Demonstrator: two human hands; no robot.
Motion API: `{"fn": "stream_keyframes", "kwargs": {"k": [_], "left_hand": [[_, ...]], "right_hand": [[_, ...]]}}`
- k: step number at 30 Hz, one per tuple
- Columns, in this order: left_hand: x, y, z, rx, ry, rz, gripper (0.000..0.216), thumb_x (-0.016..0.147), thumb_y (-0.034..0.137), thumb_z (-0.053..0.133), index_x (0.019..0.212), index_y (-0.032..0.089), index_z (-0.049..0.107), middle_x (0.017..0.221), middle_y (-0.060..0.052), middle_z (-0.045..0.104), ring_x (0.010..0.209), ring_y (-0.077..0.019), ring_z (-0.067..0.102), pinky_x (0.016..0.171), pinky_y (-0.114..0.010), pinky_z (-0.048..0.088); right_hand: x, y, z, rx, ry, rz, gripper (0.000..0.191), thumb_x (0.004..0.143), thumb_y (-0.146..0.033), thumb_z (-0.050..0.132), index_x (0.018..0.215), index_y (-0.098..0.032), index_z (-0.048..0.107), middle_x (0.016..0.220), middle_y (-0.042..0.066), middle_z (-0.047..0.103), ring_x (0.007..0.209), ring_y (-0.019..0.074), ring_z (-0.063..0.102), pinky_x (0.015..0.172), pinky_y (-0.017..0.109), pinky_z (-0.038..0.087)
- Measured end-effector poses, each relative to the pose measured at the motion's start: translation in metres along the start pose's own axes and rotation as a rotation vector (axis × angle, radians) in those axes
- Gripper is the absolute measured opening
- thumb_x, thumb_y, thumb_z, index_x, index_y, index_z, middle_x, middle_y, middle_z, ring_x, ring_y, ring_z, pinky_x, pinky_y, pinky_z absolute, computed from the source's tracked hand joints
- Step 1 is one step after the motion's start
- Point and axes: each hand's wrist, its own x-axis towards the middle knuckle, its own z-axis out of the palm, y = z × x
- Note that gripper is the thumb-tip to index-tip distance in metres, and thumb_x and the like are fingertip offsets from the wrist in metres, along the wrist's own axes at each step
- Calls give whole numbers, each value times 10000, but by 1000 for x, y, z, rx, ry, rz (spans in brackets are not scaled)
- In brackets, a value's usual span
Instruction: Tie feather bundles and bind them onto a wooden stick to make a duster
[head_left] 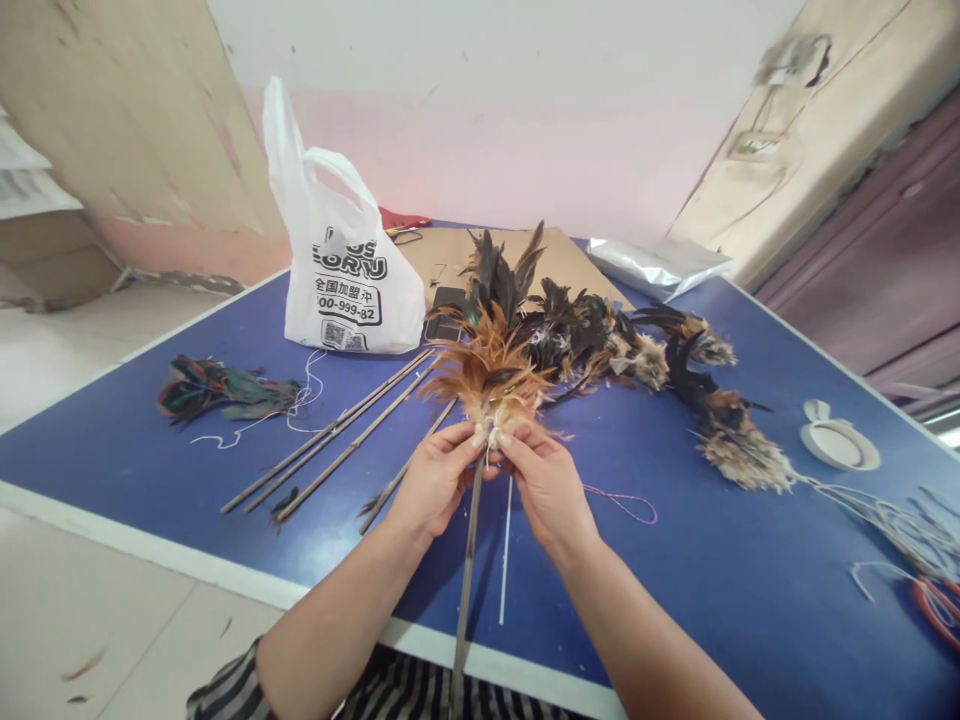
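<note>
My left hand (433,478) and my right hand (546,482) meet at the base of a bunch of brown and black feathers (491,372), fingers pinched on it where it sits on the top of a thin stick (465,590). The stick runs down toward my lap. A string of feathers (667,365) trails from the bunch to the right across the blue table (712,590). Both hands are closed on the feather bunch.
Several thin sticks (337,440) lie left of my hands. A white plastic bag (341,270) stands at the back, a dark green feather bundle (217,392) with string lies at far left. A tape roll (838,442) and cords (911,540) lie right. Cardboard (450,262) at the back.
</note>
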Motion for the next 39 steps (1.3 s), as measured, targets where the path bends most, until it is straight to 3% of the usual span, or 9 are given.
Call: {"fn": "stream_keyframes", "kwargs": {"k": [15, 21, 26, 28, 30, 32, 35, 37, 39], "left_hand": [[-1, -1, 1, 2, -61, 3, 268, 693, 224, 680, 939, 117, 666, 740, -72, 663, 571, -97, 585, 541, -191, 482], [-1, -3, 1, 2, -28, 19, 280, 666, 227, 703, 924, 125, 666, 714, -53, 655, 544, -89, 575, 521, -184, 474], [0, -2, 2, -16, -33, 38, 244, 646, 224, 718, 861, 119, 671, 641, -20, 613, 511, -66, 535, 494, -166, 447], [0, -1, 2, -30, -37, 30, 215, 657, 225, 710, 838, 116, 665, 635, -11, 593, 512, -58, 521, 495, -162, 439], [-1, 0, 2, -51, -44, 10, 205, 661, 218, 707, 832, 115, 658, 644, -8, 577, 521, -54, 515, 493, -157, 434], [-2, 0, 3, -81, -63, -16, 200, 663, 201, 704, 834, 112, 651, 651, -7, 560, 528, -51, 507, 483, -148, 427], [-1, 0, 3, -138, -106, -68, 186, 673, 157, 689, 843, 103, 636, 661, -4, 528, 533, -37, 483, 475, -126, 415], [-1, 1, 2, -189, -125, -99, 165, 677, 117, 675, 832, 103, 621, 674, -3, 508, 541, -27, 468, 467, -106, 401], [0, 3, 1, -250, -128, -124, 157, 679, 75, 659, 822, 109, 603, 692, -4, 491, 554, -20, 457, 454, -83, 379]], "right_hand": [[7, -6, -9, -341, -46, -21, 221, 645, -338, 707, 682, -149, 599, 601, 6, 588, 546, 125, 545, 575, 272, 474], [7, -9, -6, -347, -24, -44, 176, 634, -286, 707, 677, -160, 592, 614, -6, 596, 585, 122, 544, 606, 261, 453], [6, -20, -6, -297, -143, -37, 145, 657, -289, 677, 682, -159, 618, 620, -6, 597, 587, 122, 543, 615, 264, 447], [7, -25, -13, -301, -31, -97, 164, 656, -300, 682, 705, -159, 616, 619, -12, 580, 565, 105, 517, 567, 238, 425], [7, -29, -21, -256, 173, -214, 190, 666, -308, 680, 771, -173, 597, 624, -31, 552, 507, 72, 460, 484, 203, 374], [6, -33, -24, -185, 237, -270, 294, 671, -314, 677, 919, -208, 559, 720, -31, 568, 479, 54, 441, 432, 187, 342], [-1, -41, -23, -205, -53, -73, 473, 632, -314, 705, 1059, -227, 520, 849, 5, 595, 497, 70, 492, 422, 200, 368], [-7, -51, -27, -261, -236, 93, 357, 636, -327, 705, 939, -181, 585, 694, -5, 580, 465, 75, 472, 423, 214, 369], [-16, -65, -43, -267, -228, 133, 224, 654, -349, 698, 738, -162, 608, 515, -39, 477, 418, 61, 397, 403, 214, 322]]}}
